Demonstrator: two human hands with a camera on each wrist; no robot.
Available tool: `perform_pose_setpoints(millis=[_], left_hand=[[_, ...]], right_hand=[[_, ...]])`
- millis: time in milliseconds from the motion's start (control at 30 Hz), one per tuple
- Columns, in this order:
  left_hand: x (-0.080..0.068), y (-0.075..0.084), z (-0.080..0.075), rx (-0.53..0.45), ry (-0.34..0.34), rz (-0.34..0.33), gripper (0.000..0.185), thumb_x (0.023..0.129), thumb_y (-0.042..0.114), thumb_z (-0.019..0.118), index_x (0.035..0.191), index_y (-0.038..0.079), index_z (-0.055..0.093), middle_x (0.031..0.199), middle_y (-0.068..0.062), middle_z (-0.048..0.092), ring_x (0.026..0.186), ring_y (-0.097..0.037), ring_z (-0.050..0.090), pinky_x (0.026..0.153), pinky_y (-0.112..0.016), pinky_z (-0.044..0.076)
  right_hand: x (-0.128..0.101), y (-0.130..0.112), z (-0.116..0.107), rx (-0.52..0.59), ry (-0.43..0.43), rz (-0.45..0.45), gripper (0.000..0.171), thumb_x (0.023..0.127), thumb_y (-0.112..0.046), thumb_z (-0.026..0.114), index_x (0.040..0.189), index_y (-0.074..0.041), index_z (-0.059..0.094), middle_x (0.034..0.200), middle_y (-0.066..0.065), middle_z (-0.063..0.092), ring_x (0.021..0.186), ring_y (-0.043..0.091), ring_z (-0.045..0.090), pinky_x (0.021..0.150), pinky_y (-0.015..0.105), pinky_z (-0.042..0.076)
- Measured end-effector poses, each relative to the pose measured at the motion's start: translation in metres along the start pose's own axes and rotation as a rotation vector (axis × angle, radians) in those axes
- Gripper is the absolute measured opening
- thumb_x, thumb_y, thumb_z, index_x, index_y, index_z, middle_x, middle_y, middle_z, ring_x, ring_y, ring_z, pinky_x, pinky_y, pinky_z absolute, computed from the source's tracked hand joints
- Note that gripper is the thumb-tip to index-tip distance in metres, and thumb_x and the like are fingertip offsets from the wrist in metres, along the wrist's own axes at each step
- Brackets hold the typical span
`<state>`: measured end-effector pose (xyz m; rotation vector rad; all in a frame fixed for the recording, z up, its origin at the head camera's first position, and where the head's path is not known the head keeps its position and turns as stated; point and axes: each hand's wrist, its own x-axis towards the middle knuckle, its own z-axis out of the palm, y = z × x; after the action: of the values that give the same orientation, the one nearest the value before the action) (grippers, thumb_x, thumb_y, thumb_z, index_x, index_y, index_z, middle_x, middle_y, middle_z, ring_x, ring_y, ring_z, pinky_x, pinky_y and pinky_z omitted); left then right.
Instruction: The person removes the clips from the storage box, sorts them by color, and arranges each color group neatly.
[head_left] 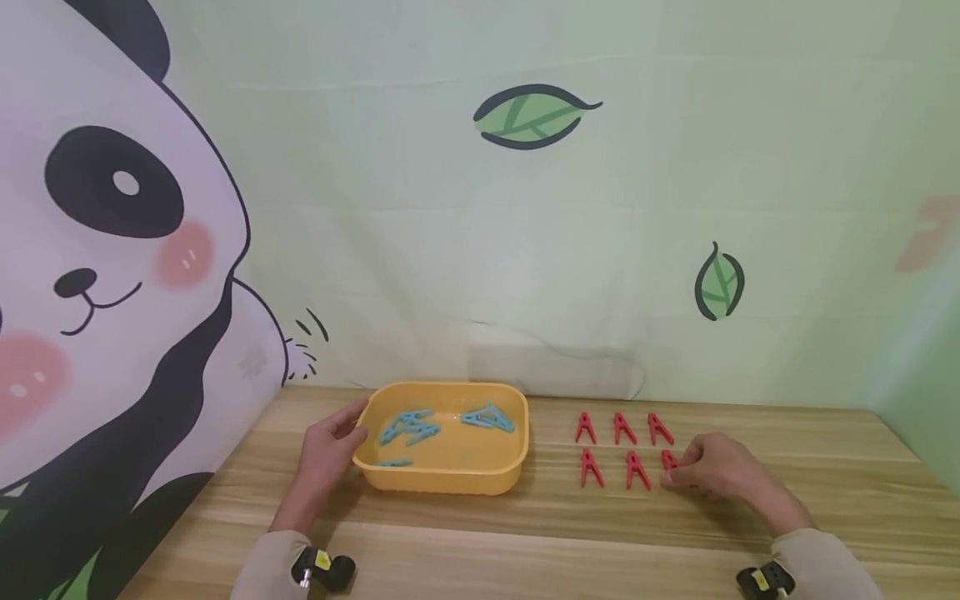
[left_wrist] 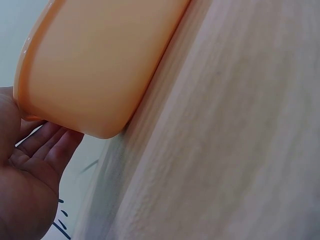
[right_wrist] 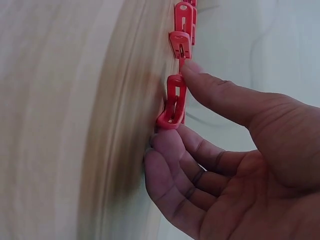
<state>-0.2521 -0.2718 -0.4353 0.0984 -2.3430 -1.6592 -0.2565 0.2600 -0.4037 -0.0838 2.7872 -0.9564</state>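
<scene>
My left hand (head_left: 327, 450) grips the left rim of a yellow plastic tub (head_left: 441, 482), thumb at the rim and fingers along the outer wall in the left wrist view. Inside lie several light blue clothespins (head_left: 487, 418), some overlapping in a heap on the left. My right hand (head_left: 716, 468) pinches a red clothespin (right_wrist: 173, 102) between thumb and fingers, at the right end of the front row. That clothespin stands on the table with its legs spread, partly hidden by the fingers in the head view. More red clothespins (head_left: 625, 427) stand beside and behind it, forming two rows of three.
The wood-grain table (head_left: 525, 558) ends at a pale green backdrop (head_left: 600, 250) printed with leaves and a large panda (head_left: 112, 250) on the left. A wrist camera (head_left: 322, 569) is strapped to each sleeve.
</scene>
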Motion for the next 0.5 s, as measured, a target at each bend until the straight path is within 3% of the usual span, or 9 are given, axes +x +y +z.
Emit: perform_pose_setpoints(millis=[300, 500], left_hand=[[0.0, 0.0, -0.002, 0.0, -0.006, -0.011, 0.048, 0.103, 0.002, 0.061, 0.151, -0.004, 0.055, 0.152, -0.022, 0.055, 0.138, -0.039, 0.056, 0.097, -0.017, 0.051], [0.001, -0.002, -0.001, -0.002, -0.017, -0.003, 0.049, 0.103, 0.003, 0.062, 0.151, -0.004, 0.054, 0.153, -0.023, 0.053, 0.137, -0.041, 0.056, 0.096, -0.016, 0.051]], right_hand=[[0.0, 0.001, -0.007, -0.044, 0.006, -0.028, 0.033, 0.092, -0.026, 0.083, 0.096, 0.002, 0.067, 0.085, 0.007, 0.062, 0.074, 0.021, 0.059, 0.063, 0.033, 0.054], [-0.001, -0.005, -0.017, -0.071, 0.082, -0.1, 0.045, 0.096, -0.031, 0.078, 0.113, 0.01, 0.067, 0.103, 0.018, 0.069, 0.093, 0.032, 0.064, 0.076, 0.047, 0.059]])
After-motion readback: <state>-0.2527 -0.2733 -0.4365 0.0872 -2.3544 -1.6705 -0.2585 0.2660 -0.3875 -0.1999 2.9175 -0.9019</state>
